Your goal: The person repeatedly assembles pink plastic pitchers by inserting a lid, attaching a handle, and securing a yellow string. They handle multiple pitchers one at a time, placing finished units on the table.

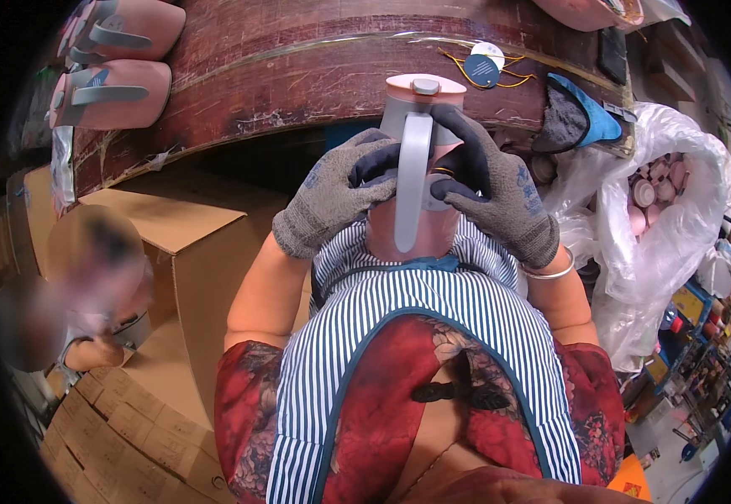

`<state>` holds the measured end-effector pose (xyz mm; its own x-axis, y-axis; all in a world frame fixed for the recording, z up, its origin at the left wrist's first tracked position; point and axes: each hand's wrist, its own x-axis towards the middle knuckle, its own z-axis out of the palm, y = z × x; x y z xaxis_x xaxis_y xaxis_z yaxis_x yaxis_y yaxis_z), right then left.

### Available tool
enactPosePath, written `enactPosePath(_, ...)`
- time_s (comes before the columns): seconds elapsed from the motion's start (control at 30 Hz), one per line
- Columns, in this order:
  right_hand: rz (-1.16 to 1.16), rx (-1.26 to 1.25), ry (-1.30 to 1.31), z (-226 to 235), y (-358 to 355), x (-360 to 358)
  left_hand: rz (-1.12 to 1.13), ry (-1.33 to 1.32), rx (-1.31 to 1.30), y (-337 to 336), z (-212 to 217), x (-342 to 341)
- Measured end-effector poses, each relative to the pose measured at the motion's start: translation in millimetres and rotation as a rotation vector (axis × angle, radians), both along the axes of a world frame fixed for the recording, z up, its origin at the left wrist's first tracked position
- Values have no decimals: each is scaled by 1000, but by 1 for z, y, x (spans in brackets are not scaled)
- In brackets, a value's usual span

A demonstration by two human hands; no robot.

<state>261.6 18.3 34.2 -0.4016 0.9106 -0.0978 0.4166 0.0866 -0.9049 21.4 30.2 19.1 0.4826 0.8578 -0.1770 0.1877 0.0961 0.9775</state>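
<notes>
A pink pitcher [433,239] with a grey handle and a pale pink lid stands upright against my striped apron, in front of the table edge. My left hand [338,185], in a grey knit glove with dark fingertips, is closed on the pitcher's left side by the handle. On the other side my right hand [500,181], gloved alike, curls its fingers round the pitcher. A short bit of yellow cord [442,170] shows by the right fingertips; the rest of it is hidden.
Two more pink pitchers [122,94] lie at the table's far left. A dark and a white round tag [481,70] with yellow cords lie on the table [298,84]. Beside a blue-grey cloth [580,118] is a plastic bag [617,294] of pink parts. Cardboard boxes [197,277] and another person [97,353] are left.
</notes>
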Motion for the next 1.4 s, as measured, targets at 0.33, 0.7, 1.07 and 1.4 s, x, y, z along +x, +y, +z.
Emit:
enactPosePath(0.33,11,-13,-132,9,0,-14,301,-14,131,-9,-9,20)
enactPosePath(0.7,-314,20,579,3,7,1,157,-1317,-611,2,-10,-6)
enactPosePath(1.07,66,795,117,44,73,-9,146,-357,-214,42,33,14)
enactPosePath(1.4,1,416,464,-8,75,-14,-243,70,456,73,56,-4)
